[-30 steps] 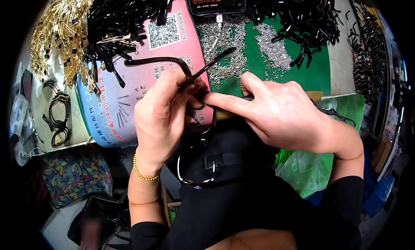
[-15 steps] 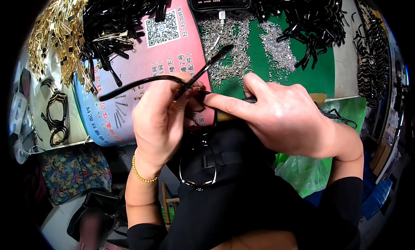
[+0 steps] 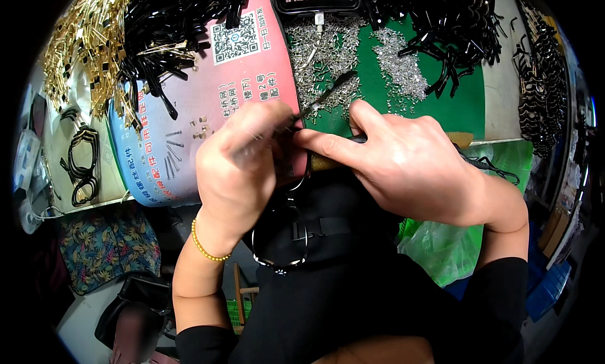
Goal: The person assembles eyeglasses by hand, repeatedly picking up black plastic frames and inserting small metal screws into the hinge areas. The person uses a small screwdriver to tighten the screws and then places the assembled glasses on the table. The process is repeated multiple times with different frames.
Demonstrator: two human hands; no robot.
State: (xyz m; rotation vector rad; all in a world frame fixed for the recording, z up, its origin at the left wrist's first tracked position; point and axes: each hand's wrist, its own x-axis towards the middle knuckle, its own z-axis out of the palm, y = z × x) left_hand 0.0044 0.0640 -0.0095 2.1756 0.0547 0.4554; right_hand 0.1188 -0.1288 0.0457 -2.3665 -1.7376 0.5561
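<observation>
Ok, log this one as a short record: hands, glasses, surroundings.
left hand: blurred, at a dark temple
right hand: close to the left; dark thing by its thumb, mostly hidden
frame: below the hands, against black clothing
green mat: two piles of metal bits
upper left: gold strips
top edge: phone

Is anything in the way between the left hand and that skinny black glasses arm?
Nothing visible: the slim, dark, shiny glasses arm sticks out right by the fingertips of the left hand, near the outstretched index finger of the right hand. Blur hides the exact grip.
</observation>
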